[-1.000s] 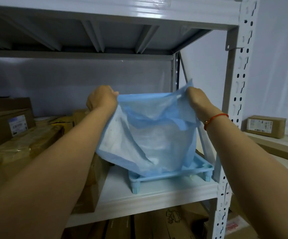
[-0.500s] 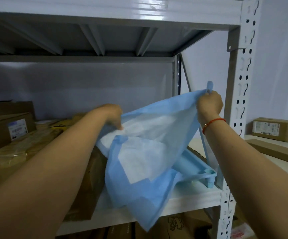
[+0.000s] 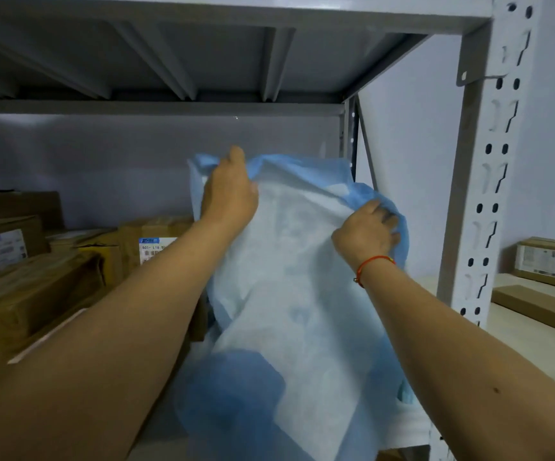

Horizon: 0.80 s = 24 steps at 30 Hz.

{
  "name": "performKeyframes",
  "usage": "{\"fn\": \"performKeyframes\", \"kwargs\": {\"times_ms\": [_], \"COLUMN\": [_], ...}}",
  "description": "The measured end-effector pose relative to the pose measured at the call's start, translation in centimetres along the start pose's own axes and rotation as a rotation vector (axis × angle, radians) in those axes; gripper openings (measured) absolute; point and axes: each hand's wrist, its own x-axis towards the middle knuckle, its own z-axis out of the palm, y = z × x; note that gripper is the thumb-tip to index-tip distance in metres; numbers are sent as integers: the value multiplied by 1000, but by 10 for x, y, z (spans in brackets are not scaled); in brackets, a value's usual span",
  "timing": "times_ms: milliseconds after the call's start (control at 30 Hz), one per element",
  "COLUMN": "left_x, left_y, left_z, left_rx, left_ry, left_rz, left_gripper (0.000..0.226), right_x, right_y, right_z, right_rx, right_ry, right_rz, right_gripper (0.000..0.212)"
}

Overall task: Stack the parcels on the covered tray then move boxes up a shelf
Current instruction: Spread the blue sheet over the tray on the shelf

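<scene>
A light blue cover sheet [image 3: 296, 294] hangs spread out over the right end of the shelf, its lower part draping past the shelf's front edge. My left hand [image 3: 229, 191] grips its top edge at the upper left. My right hand [image 3: 367, 232] grips the sheet's upper right edge, fingers curled into the fabric. The blue tray is almost wholly hidden behind the sheet; only a small blue bit [image 3: 405, 395] shows at the lower right. Brown cardboard parcels [image 3: 36, 294] lie on the shelf to the left, one with a white label [image 3: 154, 249].
The white steel rack upright [image 3: 482, 201] stands close to my right hand, and the upper shelf [image 3: 202, 54] is overhead. More boxes [image 3: 549, 262] sit on a surface beyond the rack at the right. A grey wall backs the shelf.
Both hands moved the sheet: the left hand rose and went further back, the right hand dropped lower. The sheet now spreads over the tray, which showed clearly before.
</scene>
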Motion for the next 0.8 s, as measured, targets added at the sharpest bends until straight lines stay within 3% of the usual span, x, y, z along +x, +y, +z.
{"fn": "performKeyframes", "kwargs": {"times_ms": [100,167,267,400,633,800], "left_x": [1,-1,-7,-13,-5,-3], "left_y": [-10,-18,-28,-39,-67,-78], "left_z": [33,53,77,98,139,160], "left_rx": [475,742,919,1084,1011,822], "left_ry": [-317,-422,-484,-529,-614,-777], "left_rz": [55,92,130,206,216,269], "left_gripper": [67,72,73,79,75,71], "right_x": [6,7,9,27,47,54], "right_y": [-9,-15,-15,1,20,33], "right_z": [14,32,59,84,121,137], "right_rx": [-236,-265,-303,-339,-594,-600], "right_ry": [168,260,152,20,-138,-493], "right_rz": [-179,-392,-599,-610,-547,-567], "right_gripper": [65,57,64,74,80,76]}}
